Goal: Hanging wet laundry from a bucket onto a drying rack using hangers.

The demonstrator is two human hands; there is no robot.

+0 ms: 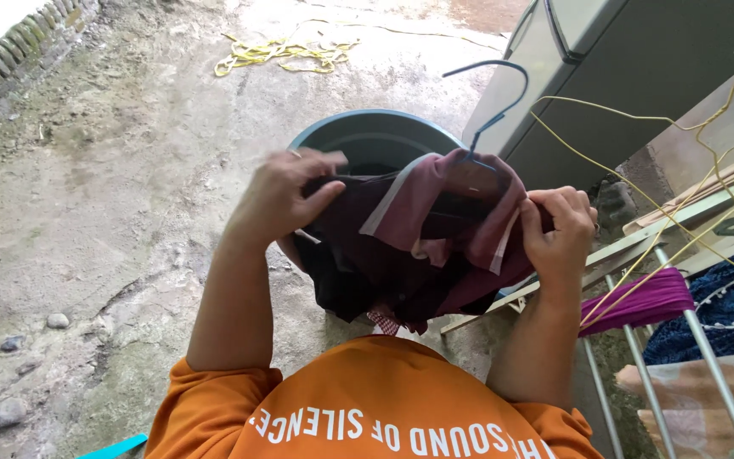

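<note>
Left hand is gripping the left end of a maroon garment, fingers curled shut around bunched fabric. Right hand is pinching the garment's right end, thumb and fingers clamped on the cloth. Garment is hanging between both hands at chest height, over a round grey tub that is sitting on the concrete floor. Long axis of the garment is running left to right across the view, bulk sagging downward toward the person's orange shirt. Pale stripes along the folds are showing on top. A dark wire hanger is sticking up out of the garment near its right-centre, hook pointing up and to the right; can't tell how far it is seated inside the cloth.

Right side is crowded: a metal drying rack with a purple cloth draped over a bar is sitting just beside the right forearm, and yellow cord is crossing above it. A grey cabinet is standing behind the tub to the right. Left side is open floor, with only small stones near the edge and a brick border far off. More yellow cord is lying coiled on the floor beyond the tub.
</note>
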